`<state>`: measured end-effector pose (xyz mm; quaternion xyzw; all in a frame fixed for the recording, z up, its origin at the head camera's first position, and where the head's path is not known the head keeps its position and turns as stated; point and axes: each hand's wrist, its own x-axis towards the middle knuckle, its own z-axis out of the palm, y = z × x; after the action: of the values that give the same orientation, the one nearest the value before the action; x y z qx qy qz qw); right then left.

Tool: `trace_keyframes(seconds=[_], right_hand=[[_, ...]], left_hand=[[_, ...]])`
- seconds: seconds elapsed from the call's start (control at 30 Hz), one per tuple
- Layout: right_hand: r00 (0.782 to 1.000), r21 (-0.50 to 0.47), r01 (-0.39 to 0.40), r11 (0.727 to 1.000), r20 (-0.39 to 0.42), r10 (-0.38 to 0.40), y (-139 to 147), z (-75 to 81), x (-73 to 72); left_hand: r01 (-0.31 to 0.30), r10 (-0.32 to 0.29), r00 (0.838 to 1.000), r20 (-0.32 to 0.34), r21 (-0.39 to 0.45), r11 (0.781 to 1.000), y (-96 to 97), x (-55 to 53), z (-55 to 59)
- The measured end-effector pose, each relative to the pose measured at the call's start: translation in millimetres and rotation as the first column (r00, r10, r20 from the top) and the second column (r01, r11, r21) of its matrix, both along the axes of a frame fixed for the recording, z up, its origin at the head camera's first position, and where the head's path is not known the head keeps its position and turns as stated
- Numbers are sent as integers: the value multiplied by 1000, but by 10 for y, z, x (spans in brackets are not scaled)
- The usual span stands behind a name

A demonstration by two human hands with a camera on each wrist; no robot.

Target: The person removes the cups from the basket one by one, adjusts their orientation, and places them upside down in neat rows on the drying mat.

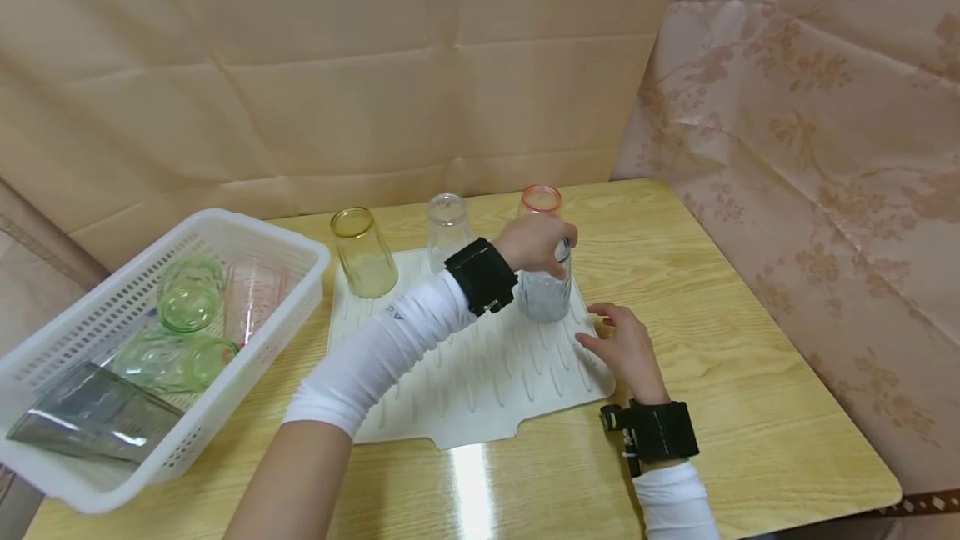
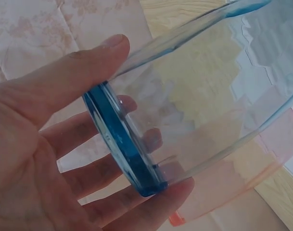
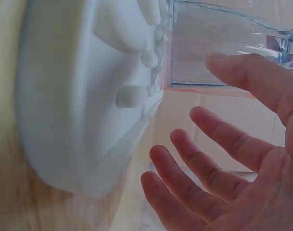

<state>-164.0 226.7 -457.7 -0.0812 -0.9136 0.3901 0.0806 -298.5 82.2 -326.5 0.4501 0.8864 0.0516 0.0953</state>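
- the blue-based glass (image 1: 543, 298) is base up at two o'clock on the white ridged mat (image 1: 465, 407); in the head view its blue base is mostly lost behind fingers, and in the left wrist view its far rim is cut off. whether that rim presses on the mat is hard to tell.
- the lower part of the pink-rimmed glass (image 1: 540, 198), at twelve o'clock from the blue-based one, is hidden.
- the clear glass (image 1: 447, 227), towards twelve on the mat, is partly covered by the left arm's black wristband (image 1: 480, 276); the white sleeve (image 1: 390, 348) hides some of the mat.
- the white basket (image 1: 303, 290), at nine o'clock from the mat, is cut off at its left; two green glasses (image 1: 191, 290), a pink glass (image 1: 253, 294) and a dark glass (image 1: 97, 415) overlap inside.
- the amber glass (image 1: 363, 261), at ten o'clock on the mat, shows whole.
- the left hand (image 1: 536, 242) grips the blue base from above, thumb on one side, fingers curled round the other.
- the right hand (image 1: 622, 348), at four o'clock from the blue-based glass, has its fingers spread and loosely bent, holding nothing; the head view shows it near the glass but apart.
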Motion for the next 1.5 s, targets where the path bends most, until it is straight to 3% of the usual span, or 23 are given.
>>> trace_keyframes(seconds=[0.37,0.53,1.07,1.3,1.5], right_hand=[[999,-10,5,1000,33,-5,-31,14,31],[999,-5,0,1000,39,0,-42,2,36],[996,7,-84,996,-27,84,-137,110,-84],[993,-7,-114,993,-24,114,-134,147,-123],[992,-38,-122,992,-42,120,-149,126,-132]], left_hand=[[17,-17,1000,-10,-31,999,72,57,-47],[10,-10,1000,22,-27,1000,70,61,-65],[-43,43,999,34,20,999,-75,-66,-96],[-114,111,993,34,92,989,-310,-53,21],[-151,163,982,-93,124,981,-757,22,157]])
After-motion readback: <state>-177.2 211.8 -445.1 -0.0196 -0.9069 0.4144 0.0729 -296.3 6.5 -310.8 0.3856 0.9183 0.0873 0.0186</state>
